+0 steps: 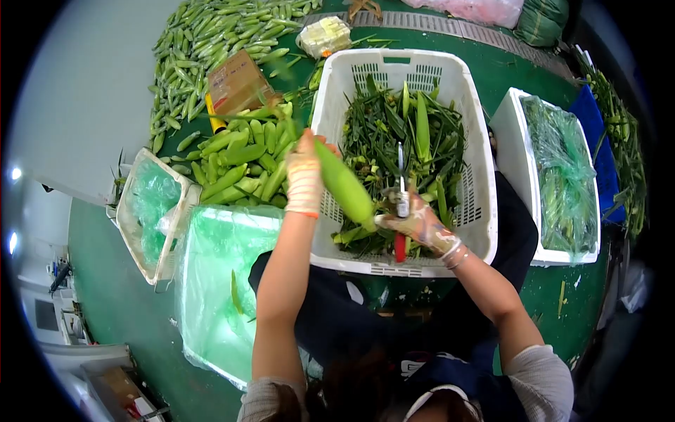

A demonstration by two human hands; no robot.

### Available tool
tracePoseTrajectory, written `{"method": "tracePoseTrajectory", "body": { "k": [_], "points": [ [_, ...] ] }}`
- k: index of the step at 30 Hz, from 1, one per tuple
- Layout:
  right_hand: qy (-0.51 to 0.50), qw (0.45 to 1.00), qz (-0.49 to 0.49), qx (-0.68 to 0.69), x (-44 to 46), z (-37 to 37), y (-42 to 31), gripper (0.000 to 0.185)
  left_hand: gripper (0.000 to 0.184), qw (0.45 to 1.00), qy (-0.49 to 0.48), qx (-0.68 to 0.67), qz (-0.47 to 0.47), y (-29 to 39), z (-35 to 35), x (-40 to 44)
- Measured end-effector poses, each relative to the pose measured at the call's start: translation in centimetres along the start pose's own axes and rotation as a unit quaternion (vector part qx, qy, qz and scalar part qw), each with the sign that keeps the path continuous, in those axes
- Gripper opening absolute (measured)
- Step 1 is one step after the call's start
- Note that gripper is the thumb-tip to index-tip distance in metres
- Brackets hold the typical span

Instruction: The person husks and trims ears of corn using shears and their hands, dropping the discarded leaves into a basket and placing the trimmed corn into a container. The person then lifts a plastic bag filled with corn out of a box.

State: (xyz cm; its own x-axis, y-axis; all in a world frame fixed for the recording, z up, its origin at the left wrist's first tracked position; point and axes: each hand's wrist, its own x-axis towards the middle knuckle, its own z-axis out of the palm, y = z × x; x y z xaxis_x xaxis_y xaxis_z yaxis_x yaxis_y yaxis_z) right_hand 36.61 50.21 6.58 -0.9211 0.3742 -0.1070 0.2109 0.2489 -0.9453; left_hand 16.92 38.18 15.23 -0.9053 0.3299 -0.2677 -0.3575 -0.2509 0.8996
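Observation:
My left hand (306, 172), in a striped glove, is closed on a green ear of corn (344, 184) over the left side of the white basket (489, 235). The ear slants down to the right. In a patterned glove, my right hand (416, 224) is wrapped round a tool (402, 204) with a metal upper part and a red lower end, close to the ear's lower tip. Green husks and leaves (383, 126) lie in the basket beneath both hands.
Left of the basket is a heap of corn ears (235, 155) beside a cardboard box (239, 81). A crate lined with green plastic (211, 274) stands near my left arm. On the right is a white foam box (538, 246). Wrapped ears (190, 56) cover the floor behind.

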Motion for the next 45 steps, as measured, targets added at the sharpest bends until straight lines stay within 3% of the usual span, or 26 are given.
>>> {"method": "tracePoseTrajectory", "body": {
  "k": [2, 4, 6, 7, 8, 10, 11, 14, 15, 17, 19, 21, 23, 25, 27, 29, 30, 32, 34, 36, 37, 39, 40, 41, 43, 45],
  "points": [
    [0.021, 0.998, -0.064, 0.001, 0.3, 2.0, -2.9, 0.067, 0.041, 0.999, -0.031, 0.037, 0.004, -0.2, 2.2, -2.4],
    [0.053, 0.995, -0.023, 0.082, 0.3, 2.3, -3.3, 0.056, 0.042, 0.992, -0.080, 0.094, 0.022, -0.8, 1.4, -2.1],
    [-0.072, 0.921, 0.031, 0.383, 0.1, 2.0, -3.4, 0.046, 0.042, 0.944, -0.255, 0.202, 0.052, -1.0, 0.1, -1.4],
    [-0.054, 0.869, 0.081, 0.486, -0.5, 2.4, -4.0, 0.038, 0.040, 0.954, -0.269, 0.121, -0.047, -0.9, 0.5, -2.8],
    [-0.052, 0.869, 0.085, 0.484, -0.9, 1.7, -4.5, 0.038, 0.040, 0.955, -0.269, 0.117, -0.051, -1.3, 0.4, -3.1],
    [-0.178, 0.928, 0.160, 0.286, -1.0, -0.2, -5.3, 0.038, 0.040, 0.955, -0.235, 0.180, -0.034, -1.7, 0.3, -3.2],
    [-0.182, 0.942, 0.092, 0.268, -0.9, -0.2, -4.8, 0.040, 0.040, 0.954, -0.236, 0.183, -0.036, -1.7, -0.1, -3.0],
    [-0.197, 0.977, 0.073, -0.044, -0.5, -2.5, -2.6, 0.081, 0.044, 0.818, -0.203, 0.514, 0.160, -0.9, -1.2, -2.2],
    [-0.205, 0.974, 0.069, -0.064, 0.1, -3.0, -1.8, 0.095, 0.063, 0.793, -0.202, 0.565, 0.106, -0.3, -1.3, -2.3],
    [-0.220, 0.968, 0.059, -0.102, 1.0, -4.1, -1.1, 0.123, 0.059, 0.765, -0.218, 0.599, 0.095, 1.0, 0.0, -4.5],
    [-0.197, 0.975, -0.004, -0.099, 1.2, -5.5, -2.7, 0.108, 0.064, 0.719, -0.265, 0.639, 0.056, 0.8, 0.2, -5.2],
    [-0.224, 0.974, 0.023, -0.032, 0.7, -6.6, -4.7, 0.070, 0.061, 0.726, -0.318, 0.609, 0.019, 0.2, -0.4, -4.5],
    [-0.243, 0.965, 0.080, 0.056, -0.3, -6.5, -5.0, 0.053, 0.062, 0.717, -0.369, 0.589, -0.045, 1.6, 0.4, -5.3],
    [-0.223, 0.940, 0.158, 0.204, -1.9, -5.4, -3.3, 0.033, 0.064, 0.724, -0.380, 0.575, -0.028, 0.9, 0.3, -4.9],
    [-0.153, 0.872, 0.207, 0.416, -3.7, -3.8, -2.1, 0.022, 0.067, 0.730, -0.392, 0.559, -0.019, -0.1, -0.7, -4.3],
    [-0.118, 0.863, 0.227, 0.435, -4.3, -4.9, 0.5, 0.021, 0.071, 0.750, -0.382, 0.540, -0.009, 0.4, -2.6, -3.3],
    [-0.101, 0.870, 0.219, 0.430, -4.7, -5.3, 1.5, 0.022, 0.067, 0.819, -0.362, 0.444, -0.023, 1.4, -3.6, -3.2],
    [-0.125, 0.875, 0.273, 0.381, -5.5, -6.4, 2.5, 0.027, 0.058, 0.827, -0.350, 0.435, 0.062, 3.4, -5.7, -1.1],
    [-0.107, 0.920, 0.251, 0.280, -5.6, -7.0, 0.9, 0.026, 0.047, 0.902, -0.236, 0.350, 0.093, 6.6, -8.1, 0.4],
    [-0.091, 0.916, 0.260, 0.291, -5.4, -7.1, 1.4, 0.024, 0.044, 0.924, 0.024, 0.341, 0.170, 7.5, -13.0, 4.7],
    [-0.089, 0.909, 0.273, 0.301, -5.3, -7.3, 1.6, 0.021, 0.046, 0.930, 0.060, 0.277, 0.232, 6.5, -16.9, 8.1],
    [-0.056, 0.920, 0.262, 0.287, -5.3, -6.8, 2.6, 0.023, 0.045, 0.973, 0.127, 0.038, 0.187, 4.6, -22.8, 13.5],
    [-0.069, 0.925, 0.269, 0.259, -5.0, -6.8, 2.4, 0.025, 0.043, 0.974, 0.152, -0.145, 0.082, 4.0, -25.2, 16.2],
    [-0.087, 0.934, 0.248, 0.243, -5.0, -6.9, 2.6, 0.026, 0.041, 0.977, 0.029, -0.165, 0.129, 0.3, -31.6, 22.3],
    [-0.161, 0.970, 0.150, 0.103, -5.3, -8.8, 5.9, 0.029, 0.039, 0.949, 0.081, -0.304, 0.034, 2.3, -30.3, 20.1],
    [-0.157, 0.951, 0.240, 0.119, -4.7, -8.2, 3.2, 0.030, 0.037, 0.856, 0.026, -0.509, -0.082, 2.6, -35.4, 21.8]
  ]
}}
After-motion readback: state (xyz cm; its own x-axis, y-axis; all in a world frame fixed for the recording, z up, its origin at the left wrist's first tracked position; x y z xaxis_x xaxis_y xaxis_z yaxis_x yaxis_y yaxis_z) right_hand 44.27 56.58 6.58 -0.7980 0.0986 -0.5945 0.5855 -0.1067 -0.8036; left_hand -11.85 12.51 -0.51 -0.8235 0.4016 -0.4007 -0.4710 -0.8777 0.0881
